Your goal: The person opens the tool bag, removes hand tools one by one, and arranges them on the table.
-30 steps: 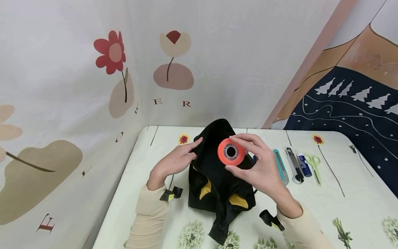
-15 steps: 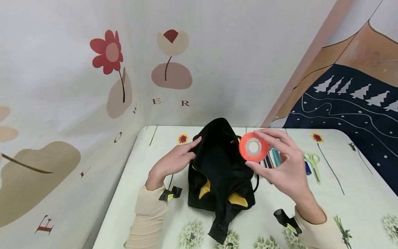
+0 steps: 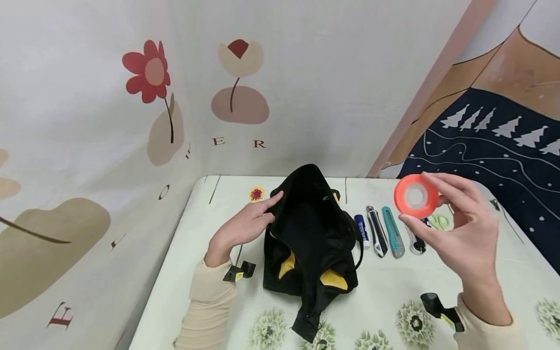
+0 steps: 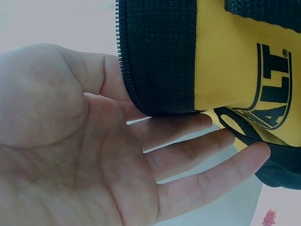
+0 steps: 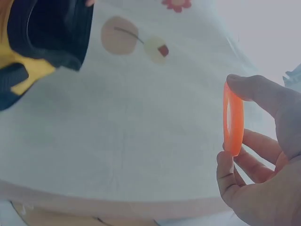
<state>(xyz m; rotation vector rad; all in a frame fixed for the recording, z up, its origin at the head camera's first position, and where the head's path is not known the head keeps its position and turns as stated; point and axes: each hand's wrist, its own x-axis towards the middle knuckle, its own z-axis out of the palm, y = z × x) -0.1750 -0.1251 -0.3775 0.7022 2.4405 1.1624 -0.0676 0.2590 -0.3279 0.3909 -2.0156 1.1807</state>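
Observation:
A black and yellow tool bag (image 3: pixel 302 218) stands on the table with its zippered mouth spread wide and its inside dark. My left hand (image 3: pixel 249 226) touches the left rim of that mouth. In the left wrist view its fingers are nearly straight, and the bag's flap (image 4: pixel 157 56) covers the thumb tip and part of the index finger. To the right, my right hand (image 3: pixel 468 223) pinches an orange roll of tape (image 3: pixel 400 196) between thumb and fingertips. The roll hangs in the air, seen edge-on in the right wrist view.
Right of the bag lie a blue glue stick (image 3: pixel 361 231), a black utility knife (image 3: pixel 377 231), a teal utility knife (image 3: pixel 393 233) and a round-headed cutter (image 3: pixel 417 245). Light green scissors (image 3: pixel 439 222) are partly hidden behind my right hand. Printed cloth walls (image 3: pixel 306 97) rise behind the table.
My right hand has carried the roll of tape from over the bag's mouth out to the right, uncovering the row of tools beside the bag. My left hand has stayed at the rim.

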